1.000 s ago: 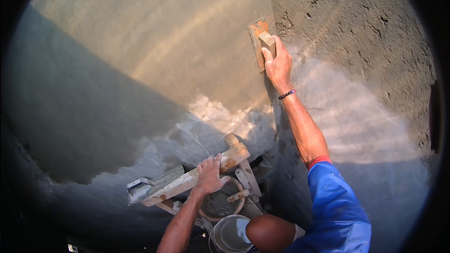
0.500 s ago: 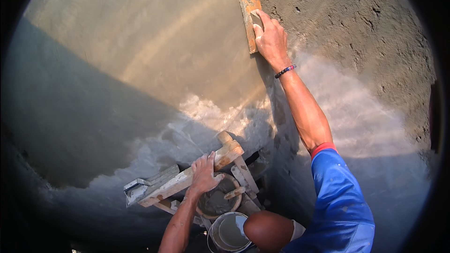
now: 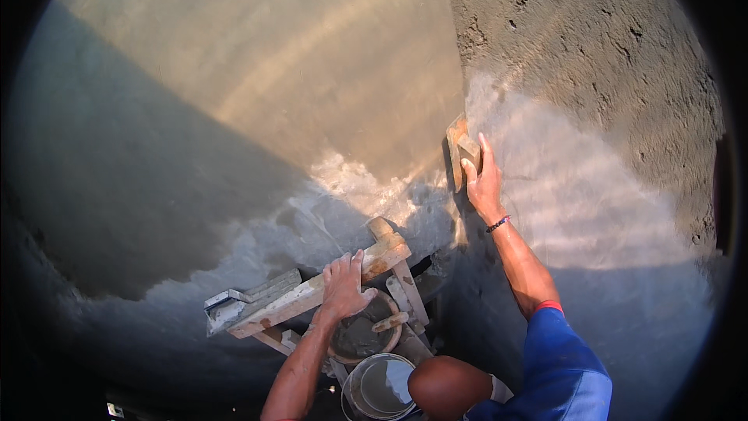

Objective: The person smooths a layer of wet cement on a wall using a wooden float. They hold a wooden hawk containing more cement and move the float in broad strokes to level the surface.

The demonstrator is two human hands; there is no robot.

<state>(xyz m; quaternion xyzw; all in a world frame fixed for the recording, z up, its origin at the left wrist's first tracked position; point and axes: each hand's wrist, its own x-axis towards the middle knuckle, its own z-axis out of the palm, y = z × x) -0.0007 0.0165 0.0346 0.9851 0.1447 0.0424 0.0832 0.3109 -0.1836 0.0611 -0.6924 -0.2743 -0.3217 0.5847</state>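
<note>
My right hand (image 3: 485,185) grips the block handle of a wooden plastering float (image 3: 455,153), its orange-stained board against the corner between two plastered surfaces. My left hand (image 3: 340,292) rests over a pale wooden beam (image 3: 280,304) on a timber stand, fingers curled onto its top and thumb toward me. Below that hand sit a round tub (image 3: 358,339) of grey wet mix with a handled tool across its rim and a white bucket (image 3: 374,394) of murky water. A metal-edged tool (image 3: 227,302) lies at the beam's left end.
The broad surface (image 3: 312,62) ahead is smooth plaster, paler and patchy low down. The surface at right (image 3: 600,54) is rough and pitted above, smoother below. My bent knee (image 3: 444,386) is beside the bucket, and dark gaps show around the stand.
My right hand moved up with the float half a second ago and has since come down along the corner, slightly rightward, lower than at first. My left hand stays on the beam.
</note>
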